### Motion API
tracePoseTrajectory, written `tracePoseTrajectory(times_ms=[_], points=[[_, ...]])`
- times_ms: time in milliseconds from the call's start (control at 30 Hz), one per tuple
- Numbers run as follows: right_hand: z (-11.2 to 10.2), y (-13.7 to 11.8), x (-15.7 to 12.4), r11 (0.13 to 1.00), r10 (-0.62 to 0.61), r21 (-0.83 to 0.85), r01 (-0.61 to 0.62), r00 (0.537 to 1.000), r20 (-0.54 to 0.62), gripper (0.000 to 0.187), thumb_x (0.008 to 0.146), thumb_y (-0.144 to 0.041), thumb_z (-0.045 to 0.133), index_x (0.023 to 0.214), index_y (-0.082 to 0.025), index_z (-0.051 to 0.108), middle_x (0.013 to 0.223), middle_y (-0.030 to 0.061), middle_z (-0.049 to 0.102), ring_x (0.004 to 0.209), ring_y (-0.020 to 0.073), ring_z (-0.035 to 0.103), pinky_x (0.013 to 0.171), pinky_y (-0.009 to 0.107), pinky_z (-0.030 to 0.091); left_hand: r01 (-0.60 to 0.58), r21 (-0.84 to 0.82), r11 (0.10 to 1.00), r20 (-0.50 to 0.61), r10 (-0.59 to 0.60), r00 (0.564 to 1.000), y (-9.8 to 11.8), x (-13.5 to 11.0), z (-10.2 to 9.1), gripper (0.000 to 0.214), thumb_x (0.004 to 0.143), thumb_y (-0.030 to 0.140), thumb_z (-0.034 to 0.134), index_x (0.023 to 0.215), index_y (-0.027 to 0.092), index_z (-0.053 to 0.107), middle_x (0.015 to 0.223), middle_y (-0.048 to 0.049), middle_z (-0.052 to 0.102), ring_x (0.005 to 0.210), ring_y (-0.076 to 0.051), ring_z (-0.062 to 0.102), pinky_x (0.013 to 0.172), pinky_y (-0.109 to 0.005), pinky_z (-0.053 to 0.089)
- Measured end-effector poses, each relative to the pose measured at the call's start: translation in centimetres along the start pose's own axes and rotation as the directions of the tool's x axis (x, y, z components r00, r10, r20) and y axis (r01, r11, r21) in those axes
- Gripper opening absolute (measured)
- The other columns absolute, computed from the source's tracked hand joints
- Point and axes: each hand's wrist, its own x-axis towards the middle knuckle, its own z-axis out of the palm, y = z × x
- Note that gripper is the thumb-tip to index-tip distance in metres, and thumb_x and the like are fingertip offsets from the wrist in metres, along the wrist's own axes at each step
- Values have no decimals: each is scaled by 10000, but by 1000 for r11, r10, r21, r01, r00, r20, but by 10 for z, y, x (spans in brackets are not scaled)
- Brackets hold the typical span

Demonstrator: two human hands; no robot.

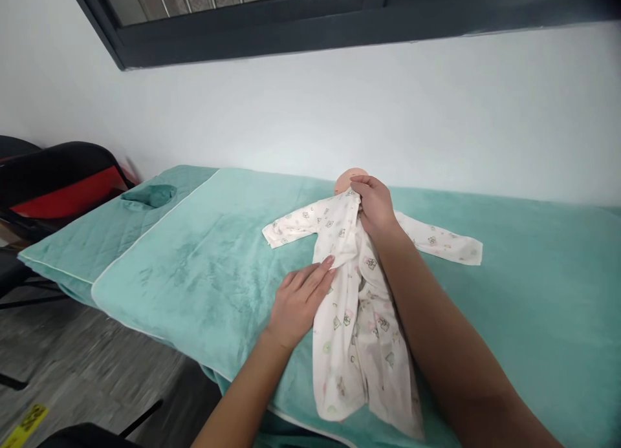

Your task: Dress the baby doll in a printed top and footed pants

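Note:
A white baby romper [339,370] with small printed figures lies on the green bed cover, both sleeves spread to the sides. Above its collar shows the rounded head of a doll [343,181], partly hidden by my right hand. My right hand [374,202] is closed at the neckline, thumb and fingers pinching the romper's front edge. Lower down, my left hand [303,302] rests flat with its fingers stretched out over the romper's left side. The doll's body is not visible, and the front opening runs down the middle of the romper.
The bed [194,254] stands against a white wall under a dark window frame [242,34]. A quilted section with a face hole [150,196] lies at its left end. Black and red chairs [68,183] stand at the far left on the grey floor [121,364].

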Motion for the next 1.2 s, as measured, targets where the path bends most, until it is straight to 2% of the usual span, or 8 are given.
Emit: tracePoseTrajectory(times_ms=[100, 200, 367, 700, 800, 900, 1033, 1200], points=[[-6, -9, -5, 991, 85, 102, -84, 996, -3, 217, 768, -307, 519, 953, -211, 579, 868, 48, 651, 773, 200, 631, 693, 337, 508, 96, -36, 995, -1, -96, 995, -1, -3, 2, 383, 980, 152, 493, 1360, 200, 522, 1246, -126, 711, 1063, -221, 696, 837, -340, 551], [-13, -19, -11, 986, -22, -167, 14, 999, -46, 182, 783, -262, 524, 942, -229, 604, 895, 45, 674, 810, 212, 626, 725, 341, 482, 160, -27, 987, 8, -160, 987, -1, -5, 5, 321, 974, 180, 505, 1292, 177, 553, 1026, -100, 738, 873, -203, 702, 754, -329, 566], [-25, -24, -13, 824, -64, -566, 41, 998, -20, 300, 793, -210, 523, 1069, -248, 637, 912, 64, 700, 846, 267, 609, 738, 372, 436, 160, -44, 986, -57, -163, 985, -1, -6, 5, 168, 959, 150, 500, 1095, 170, 596, 940, -84, 709, 805, -182, 669, 697, -303, 561], [-41, 5, -3, 911, 15, -409, -46, 997, -78, 181, 830, -335, 537, 925, -222, 642, 879, 50, 685, 827, 229, 600, 781, 359, 449, 221, -208, 953, -19, -230, 973, -1, -5, 0, 144, 933, 182, 547, 1068, 180, 596, 931, -73, 705, 833, -187, 667, 729, -321, 563], [-50, 1, -8, 876, -4, -476, -78, 986, -169, 140, 839, -353, 545, 870, -225, 593, 836, 51, 672, 787, 222, 585, 744, 355, 429, 240, -255, 936, -63, -264, 962, -3, -3, -3, 223, 917, 205, 598, 1139, 187, 590, 987, -85, 692, 888, -196, 659, 758, -330, 564], [-54, -5, -13, 815, 63, -573, -92, 996, -70, 249, 809, -474, 614, 794, -232, 555, 814, 58, 667, 758, 232, 576, 700, 357, 411, 259, -318, 912, -55, -290, 955, -1, 4, -7, 255, 917, 210, 605, 1172, 202, 598, 1035, -86, 674, 927, -195, 647, 788, -335, 560], [-51, -6, -13, 756, 133, -647, -96, 991, 9, 363, 765, -575, 646, 786, -234, 527, 825, 60, 671, 723, 229, 575, 667, 349, 403, 301, -324, 897, 78, -291, 953, 14, 30, -11, 331, 885, 248, 661, 1207, 198, 603, 1124, -99, 641, 1047, -237, 604, 875, -398, 541], [-49, 2, -8, 715, 82, -697, -51, 997, 11, 173, 805, -385, 573, 731, -235, 528, 765, 64, 655, 681, 225, 546, 666, 358, 393, 337, -132, 932, 231, -301, 925, 33, 60, -8, 223, 881, 182, 621, 1100, 204, 654, 1042, -89, 625, 975, -264, 556, 782, -425, 516]])
